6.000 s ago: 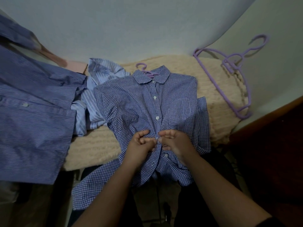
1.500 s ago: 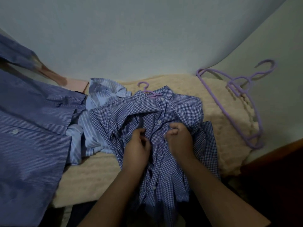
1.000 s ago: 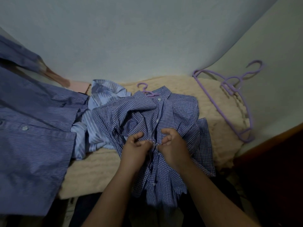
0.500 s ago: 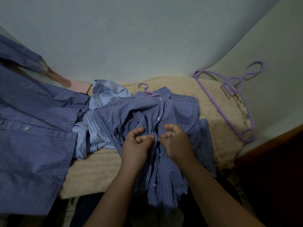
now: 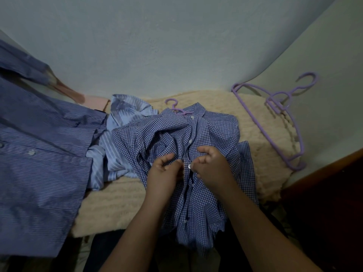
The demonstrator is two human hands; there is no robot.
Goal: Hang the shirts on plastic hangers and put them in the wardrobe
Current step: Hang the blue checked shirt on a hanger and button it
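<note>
My left hand (image 5: 167,169) and right hand (image 5: 211,163) pinch the front edges of the gingham shirt (image 5: 176,134), at a button (image 5: 189,166). It lies on the cream blanket (image 5: 255,134), purple hanger (image 5: 173,107) inside. I am buttoning; next the button must pass its hole.

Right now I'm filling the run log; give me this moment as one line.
step: buttoning | item: gingham shirt on purple hanger | left hand, right hand: pinching placket at button | spare hangers: on cream blanket

A home bedroom: cream blanket (image 5: 261,138), strewn shirts (image 5: 43,154), plain walls (image 5: 157,46).
</note>
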